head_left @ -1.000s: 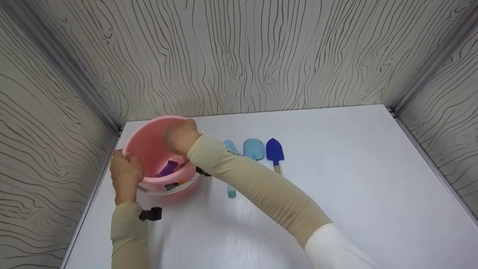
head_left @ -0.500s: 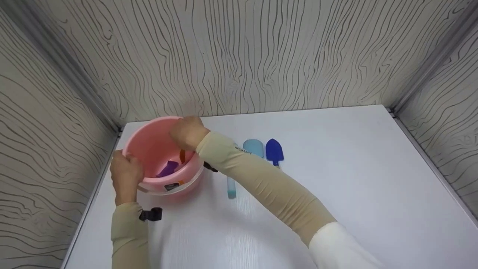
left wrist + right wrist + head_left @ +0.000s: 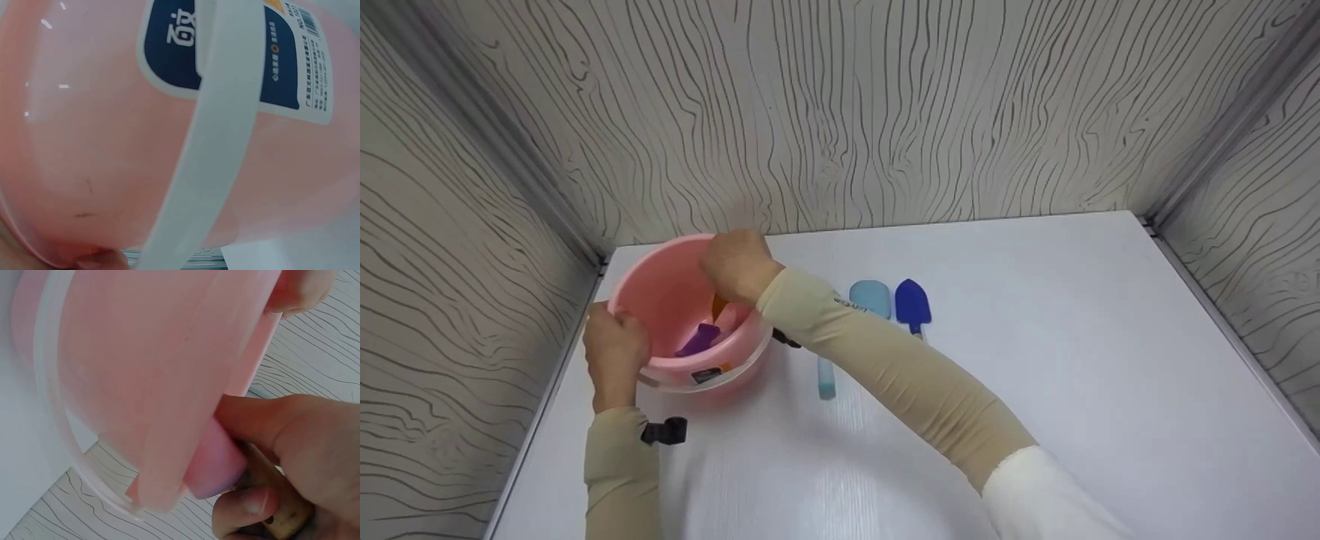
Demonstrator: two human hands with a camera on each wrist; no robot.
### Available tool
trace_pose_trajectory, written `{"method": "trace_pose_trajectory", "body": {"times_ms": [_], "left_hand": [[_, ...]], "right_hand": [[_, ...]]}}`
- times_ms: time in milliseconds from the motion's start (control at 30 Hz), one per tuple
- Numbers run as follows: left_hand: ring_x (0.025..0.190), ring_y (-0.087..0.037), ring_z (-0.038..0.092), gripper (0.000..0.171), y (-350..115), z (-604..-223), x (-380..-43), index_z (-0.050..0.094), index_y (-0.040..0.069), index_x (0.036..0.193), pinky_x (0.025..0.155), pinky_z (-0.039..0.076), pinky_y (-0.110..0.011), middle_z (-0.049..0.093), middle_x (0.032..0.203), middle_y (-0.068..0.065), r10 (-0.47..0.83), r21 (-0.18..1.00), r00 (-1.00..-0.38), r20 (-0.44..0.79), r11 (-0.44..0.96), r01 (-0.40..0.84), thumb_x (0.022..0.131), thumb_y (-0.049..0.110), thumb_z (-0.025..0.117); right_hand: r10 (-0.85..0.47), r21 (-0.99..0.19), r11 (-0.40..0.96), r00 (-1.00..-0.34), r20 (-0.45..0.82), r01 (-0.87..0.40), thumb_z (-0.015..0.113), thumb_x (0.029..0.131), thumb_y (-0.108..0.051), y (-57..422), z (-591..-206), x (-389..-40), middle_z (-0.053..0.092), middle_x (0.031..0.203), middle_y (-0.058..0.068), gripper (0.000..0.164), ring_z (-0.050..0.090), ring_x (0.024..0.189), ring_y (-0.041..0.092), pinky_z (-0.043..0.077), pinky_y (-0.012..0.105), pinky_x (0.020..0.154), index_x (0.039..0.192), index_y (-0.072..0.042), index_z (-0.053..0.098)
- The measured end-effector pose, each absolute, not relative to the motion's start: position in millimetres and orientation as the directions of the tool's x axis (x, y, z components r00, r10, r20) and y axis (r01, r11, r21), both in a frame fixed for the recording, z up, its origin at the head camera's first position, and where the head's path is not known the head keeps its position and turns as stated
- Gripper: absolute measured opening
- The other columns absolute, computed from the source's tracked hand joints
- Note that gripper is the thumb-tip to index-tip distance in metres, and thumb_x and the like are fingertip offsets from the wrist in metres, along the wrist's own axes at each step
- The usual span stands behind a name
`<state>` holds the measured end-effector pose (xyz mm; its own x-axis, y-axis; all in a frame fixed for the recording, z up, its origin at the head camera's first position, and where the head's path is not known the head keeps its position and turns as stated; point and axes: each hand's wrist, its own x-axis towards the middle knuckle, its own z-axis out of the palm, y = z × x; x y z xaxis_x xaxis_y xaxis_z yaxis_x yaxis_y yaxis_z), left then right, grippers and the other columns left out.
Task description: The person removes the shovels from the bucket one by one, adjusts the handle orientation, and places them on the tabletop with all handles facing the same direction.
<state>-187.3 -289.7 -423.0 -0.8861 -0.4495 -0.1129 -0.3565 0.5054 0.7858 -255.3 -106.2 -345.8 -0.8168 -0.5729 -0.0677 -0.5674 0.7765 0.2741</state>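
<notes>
A pink bucket [image 3: 660, 307] with a white handle [image 3: 211, 152] stands tilted at the left of the table. My left hand [image 3: 615, 352] grips its left rim. At the opposite rim, my right hand [image 3: 739, 262] holds a wooden-handled tool [image 3: 289, 509] with a pink socket; the bucket wall hides its head in the right wrist view. Inside the bucket are a purple piece [image 3: 699, 340], an orange piece [image 3: 718, 305] and a pink shape [image 3: 729, 321], whose kinds I cannot tell.
Right of the bucket, a blue trowel [image 3: 913, 304] and a light blue shovel [image 3: 870, 296] lie on the white table [image 3: 1080, 360]. A light blue tool [image 3: 826, 379] is partly covered by my right sleeve. Patterned walls [image 3: 840, 112] enclose the table.
My right hand has drawn up and right from inside the bucket to its rim. Orange and pink pieces inside now show more. My left hand has stayed on the rim.
</notes>
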Motion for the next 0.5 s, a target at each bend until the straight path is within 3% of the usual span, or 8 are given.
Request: {"method": "trace_pose_trajectory", "body": {"times_ms": [167, 500], "left_hand": [[0.129, -0.055, 0.056, 0.055, -290.8, -422.9, -186.6, 0.036, -0.015, 0.151, 0.101, 0.051, -0.068, 0.051, 0.142, -0.041, -0.444, 0.782, -0.894, -0.065, 0.533, -0.322, 0.111, 0.021, 0.025], [0.125, -0.05, 0.06, 0.057, -289.7, -423.1, -186.8, 0.033, -0.013, 0.156, 0.095, 0.056, -0.06, 0.052, 0.144, -0.039, -0.451, 0.782, -0.887, -0.102, 0.514, -0.352, 0.113, 0.024, 0.025]], "right_hand": [[-0.581, 0.315, 0.762, -0.812, -0.051, -0.565, 0.06, 0.108, -0.033, -105.3, -342.7, -255.0, 0.065, 0.095, -0.003, 0.02, 0.063, 0.083, 0.016, 0.059, 0.027, 0.073, 0.116, -0.021, 0.074], [-0.583, 0.167, 0.797, -0.811, -0.039, -0.581, 0.061, 0.108, -0.03, -97.2, -346.3, -260.0, 0.07, 0.107, -0.002, 0.025, 0.066, 0.091, 0.019, 0.062, 0.031, 0.081, 0.129, -0.019, 0.069]]}}
